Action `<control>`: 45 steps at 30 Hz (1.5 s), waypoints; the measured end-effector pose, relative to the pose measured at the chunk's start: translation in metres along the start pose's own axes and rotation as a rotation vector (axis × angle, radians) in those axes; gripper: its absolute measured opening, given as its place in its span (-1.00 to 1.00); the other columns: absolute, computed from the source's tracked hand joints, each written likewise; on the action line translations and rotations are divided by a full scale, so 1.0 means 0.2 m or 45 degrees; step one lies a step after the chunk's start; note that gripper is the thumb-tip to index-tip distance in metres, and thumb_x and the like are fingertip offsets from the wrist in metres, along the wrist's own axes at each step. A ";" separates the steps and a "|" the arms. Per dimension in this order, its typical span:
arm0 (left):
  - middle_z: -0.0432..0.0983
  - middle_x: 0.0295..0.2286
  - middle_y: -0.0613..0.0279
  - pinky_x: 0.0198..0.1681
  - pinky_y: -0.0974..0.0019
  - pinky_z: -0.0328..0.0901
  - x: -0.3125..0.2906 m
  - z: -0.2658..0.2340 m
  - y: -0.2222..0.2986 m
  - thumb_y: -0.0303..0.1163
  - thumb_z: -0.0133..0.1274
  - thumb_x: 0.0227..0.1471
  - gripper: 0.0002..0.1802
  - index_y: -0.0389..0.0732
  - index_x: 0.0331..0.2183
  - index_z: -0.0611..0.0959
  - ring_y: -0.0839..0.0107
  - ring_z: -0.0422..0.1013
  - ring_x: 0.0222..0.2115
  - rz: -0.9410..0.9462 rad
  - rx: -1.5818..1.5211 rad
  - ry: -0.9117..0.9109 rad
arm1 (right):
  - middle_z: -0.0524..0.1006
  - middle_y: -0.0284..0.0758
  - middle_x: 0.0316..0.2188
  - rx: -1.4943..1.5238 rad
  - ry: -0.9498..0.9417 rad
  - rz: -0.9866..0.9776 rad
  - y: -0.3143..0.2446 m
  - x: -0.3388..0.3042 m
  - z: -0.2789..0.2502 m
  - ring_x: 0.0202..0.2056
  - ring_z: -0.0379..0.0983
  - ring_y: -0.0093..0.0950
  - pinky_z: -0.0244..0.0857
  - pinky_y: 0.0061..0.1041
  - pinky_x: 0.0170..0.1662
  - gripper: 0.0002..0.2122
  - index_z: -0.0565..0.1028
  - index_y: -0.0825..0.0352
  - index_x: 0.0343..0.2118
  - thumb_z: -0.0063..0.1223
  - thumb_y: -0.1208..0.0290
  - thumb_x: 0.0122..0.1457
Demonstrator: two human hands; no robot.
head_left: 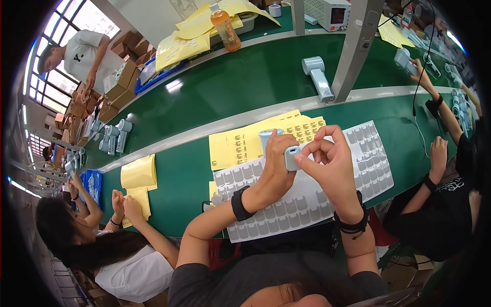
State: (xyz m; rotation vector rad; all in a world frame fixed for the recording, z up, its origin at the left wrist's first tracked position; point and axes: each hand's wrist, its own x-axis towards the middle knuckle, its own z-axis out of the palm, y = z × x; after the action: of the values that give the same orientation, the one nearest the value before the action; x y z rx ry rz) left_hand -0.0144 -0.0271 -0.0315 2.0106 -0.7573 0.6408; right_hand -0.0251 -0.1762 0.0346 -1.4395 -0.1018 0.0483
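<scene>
Both hands, left hand [276,163] and right hand [327,161], have fingers clamped on a pale blue device [290,156]; grey sticker sheet [307,199] beneath.

Bottle: orange drink bottle [225,28] upright, far across the green belt [245,84]
Boxes: cardboard cartons [120,82] stacked far left
Meter: bench instrument [332,13] behind

The handheld device [286,151] is pale blue-grey with a lighter end cap, probably white. The sticker sheet [327,197] is white with rows of grey shapes; the backing sheets [240,146] are yellow. The conveyor belt [245,82] is dark green, and both wristbands [239,203] are black.
</scene>
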 end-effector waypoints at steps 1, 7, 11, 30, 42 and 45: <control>0.31 -0.16 0.08 0.23 -0.22 -0.03 0.00 0.00 0.00 -0.79 0.10 -0.25 -0.28 -0.19 -0.02 0.25 0.09 0.30 -0.08 0.006 0.008 0.003 | 0.52 -0.44 -0.51 -0.012 -0.002 0.004 0.00 0.00 0.00 -0.52 0.14 -0.81 0.08 -0.81 -0.39 -0.58 0.22 0.28 -0.22 0.26 0.64 -0.05; 0.29 -0.14 0.11 0.23 -0.27 -0.06 0.00 0.00 0.01 -0.77 0.10 -0.22 -0.32 -0.20 -0.03 0.25 0.06 0.29 -0.04 -0.003 -0.025 0.000 | 0.52 -0.44 -0.50 0.031 -0.020 0.059 0.00 0.00 -0.01 -0.52 0.16 -0.81 0.09 -0.80 -0.38 -0.58 0.23 0.27 -0.22 0.26 0.63 -0.05; 0.28 -0.13 0.10 0.23 -0.27 -0.06 0.00 0.00 0.01 -0.78 0.10 -0.23 -0.31 -0.20 -0.03 0.25 0.06 0.28 -0.04 0.003 -0.022 -0.001 | 0.52 -0.44 -0.50 -0.014 -0.015 0.022 0.00 0.00 -0.01 -0.51 0.16 -0.81 0.09 -0.80 -0.37 -0.59 0.24 0.27 -0.23 0.26 0.63 -0.05; 0.27 -0.13 -0.03 0.12 -0.14 0.02 0.00 -0.02 0.03 -0.62 0.19 -0.24 -0.28 -0.25 0.00 0.25 -0.03 0.23 -0.07 0.086 0.033 -0.084 | 0.49 -0.35 -0.49 -0.922 0.007 -0.382 -0.09 -0.07 -0.01 -0.43 0.36 -0.51 0.26 -0.51 -0.33 -0.62 0.36 0.34 -0.20 0.28 0.55 -0.11; 0.32 -0.14 -0.05 0.04 0.07 0.05 0.04 -0.10 0.04 -0.47 0.09 -0.05 -0.51 -0.28 -0.06 0.33 0.04 0.24 -0.10 -0.064 -0.176 -0.217 | 0.43 -0.46 -0.29 0.785 -0.382 0.471 0.18 0.08 -0.08 -0.30 0.33 -0.68 0.19 -0.65 -0.19 -0.65 0.38 0.24 -0.05 0.22 0.41 0.12; 0.32 -0.14 -0.05 0.05 0.08 0.06 0.04 -0.11 0.03 -0.48 0.08 -0.05 -0.52 -0.29 -0.07 0.33 0.06 0.24 -0.11 -0.077 -0.193 -0.236 | 0.44 -0.44 -0.29 0.849 -0.297 0.471 0.21 0.09 -0.13 -0.30 0.31 -0.69 0.18 -0.66 -0.19 -0.74 0.37 0.26 -0.06 0.07 0.39 0.22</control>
State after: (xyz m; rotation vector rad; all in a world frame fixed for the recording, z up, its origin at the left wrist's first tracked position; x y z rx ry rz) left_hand -0.0166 -0.0138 -0.0117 1.9620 -0.8252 0.3540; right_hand -0.0033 -0.1942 -0.0086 -0.7655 -0.0050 0.5091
